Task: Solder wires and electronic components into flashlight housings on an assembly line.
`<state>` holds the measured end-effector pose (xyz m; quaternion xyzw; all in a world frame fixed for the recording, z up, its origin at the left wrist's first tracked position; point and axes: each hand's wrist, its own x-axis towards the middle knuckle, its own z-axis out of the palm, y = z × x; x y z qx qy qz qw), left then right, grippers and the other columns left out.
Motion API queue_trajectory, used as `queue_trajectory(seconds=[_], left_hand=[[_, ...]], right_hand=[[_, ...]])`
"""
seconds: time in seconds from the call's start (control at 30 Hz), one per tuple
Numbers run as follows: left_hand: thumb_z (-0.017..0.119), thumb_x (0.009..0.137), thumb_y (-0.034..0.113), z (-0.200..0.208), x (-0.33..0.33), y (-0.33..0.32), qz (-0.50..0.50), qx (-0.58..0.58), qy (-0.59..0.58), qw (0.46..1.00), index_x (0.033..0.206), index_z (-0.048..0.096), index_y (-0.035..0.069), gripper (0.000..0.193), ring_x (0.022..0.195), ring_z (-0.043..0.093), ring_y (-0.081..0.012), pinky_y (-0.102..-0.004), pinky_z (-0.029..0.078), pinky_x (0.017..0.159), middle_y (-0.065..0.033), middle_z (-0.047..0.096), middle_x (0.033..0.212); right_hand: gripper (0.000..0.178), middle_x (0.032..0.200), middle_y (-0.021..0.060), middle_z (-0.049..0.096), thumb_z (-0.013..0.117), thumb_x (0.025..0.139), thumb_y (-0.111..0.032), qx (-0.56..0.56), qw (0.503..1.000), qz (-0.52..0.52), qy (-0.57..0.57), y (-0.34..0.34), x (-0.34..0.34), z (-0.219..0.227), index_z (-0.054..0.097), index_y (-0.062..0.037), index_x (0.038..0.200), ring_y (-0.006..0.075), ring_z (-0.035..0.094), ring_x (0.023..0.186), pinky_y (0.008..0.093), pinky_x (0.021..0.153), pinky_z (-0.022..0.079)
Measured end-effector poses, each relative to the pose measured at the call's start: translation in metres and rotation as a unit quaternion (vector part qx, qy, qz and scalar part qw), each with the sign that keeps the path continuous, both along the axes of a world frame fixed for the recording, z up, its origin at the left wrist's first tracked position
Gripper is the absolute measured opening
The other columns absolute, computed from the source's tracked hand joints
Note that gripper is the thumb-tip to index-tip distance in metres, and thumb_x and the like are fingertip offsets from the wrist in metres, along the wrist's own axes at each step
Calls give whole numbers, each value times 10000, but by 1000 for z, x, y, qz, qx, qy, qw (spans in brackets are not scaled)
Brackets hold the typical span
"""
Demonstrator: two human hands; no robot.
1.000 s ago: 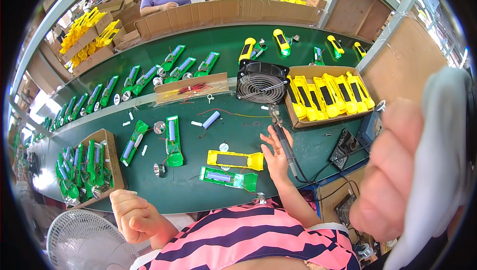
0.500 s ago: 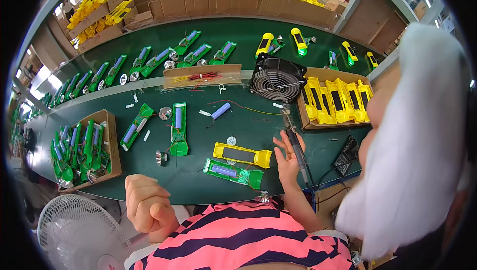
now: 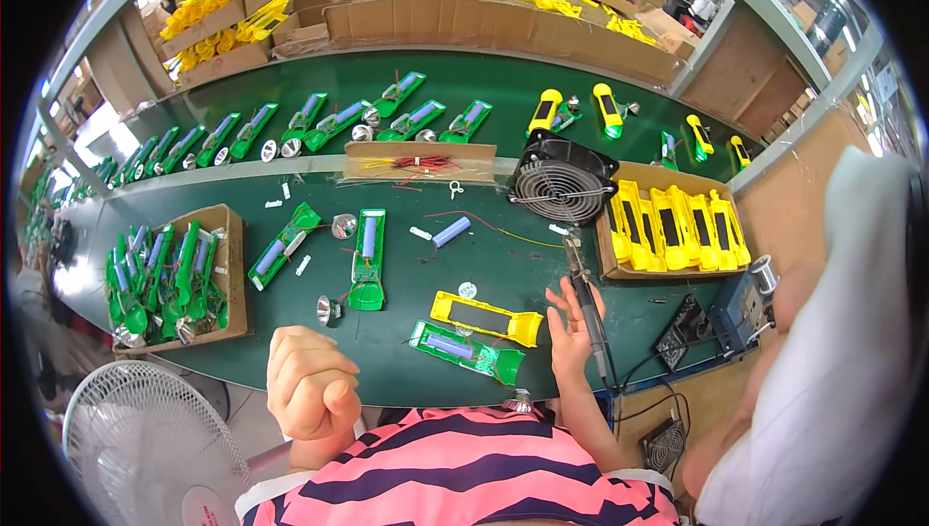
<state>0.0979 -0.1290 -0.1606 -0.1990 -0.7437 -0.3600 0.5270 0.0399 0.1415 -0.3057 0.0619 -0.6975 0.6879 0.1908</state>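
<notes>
My left hand (image 3: 312,386) is curled into a fist above the table's near edge; nothing shows sticking out of it. My right hand (image 3: 573,332) holds a dark soldering iron (image 3: 588,308) loosely, its other fingers spread; the iron's tip points away from me. Left of that hand lies a yellow flashlight shell half (image 3: 484,318) with a black panel. Just nearer is a green flashlight shell half (image 3: 469,352) with a purple battery cell and circuit board; its silver reflector (image 3: 520,400) hangs by the table edge. Two more green halves (image 3: 368,260) with cells lie farther left.
Boxes of green halves (image 3: 237,274) and yellow shells (image 3: 608,253) flank the table. A black fan (image 3: 561,187) and a box of wires (image 3: 421,170) stand behind. A loose cell (image 3: 451,232) lies mid-table. At right is a blurred white-sleeved arm (image 3: 823,361); a white fan (image 3: 145,439) stands lower left.
The whole view has shifted, so the bench appears lower and farther right. Both hands keep their pose. The blurred white sleeve has dropped, uncovering a solder spool. Across the belt, a person's hand has moved a yellow piece inward.
</notes>
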Motion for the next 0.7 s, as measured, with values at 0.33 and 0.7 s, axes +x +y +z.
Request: queue_trajectory(seconds=[0.33,0.7], left_hand=[[498,842,181,3,-6,-1,-3,0,-9,1000,541,454,37,336,475,445,-182,-299,377,485,-46,501,530],[469,772,164,78,16,-35,37,398,430,810,745,569,31,169,577,499,-270,-405,406,613,-86,526,652]], right_hand=[[606,1201,144,482,530,751,98,26,1000,-6,-2,0,-3,-4,225,-44,1255,231,554,999,311,884,399],[608,1194,164,483,528,748,99,5,1000,-20,-5,5,-6,-21,229,-42,1259,248,548,1004,324,884,409]])
